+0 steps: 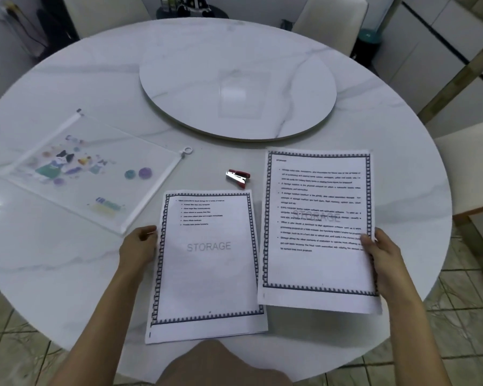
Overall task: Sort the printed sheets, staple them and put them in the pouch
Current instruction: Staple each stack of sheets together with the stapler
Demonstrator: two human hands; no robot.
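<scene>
Sorting is under way: the left hand (140, 246) grips the bordered white printed stack (207, 263), while the right hand (382, 254) pinches a separate printed sheet (318, 232). The small red stapler (238, 178) and translucent cartoon-print zip pouch (89, 174) lie unused on the white marble desk (67, 274).

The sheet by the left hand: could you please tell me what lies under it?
Under the top sheet, more sheet edges peek out at its bottom; their print and number are covered. Beneath is the table.

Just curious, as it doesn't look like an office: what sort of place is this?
Probably a home dining room: a round marble table with a turntable, chairs around it, and a tiled floor.
</scene>
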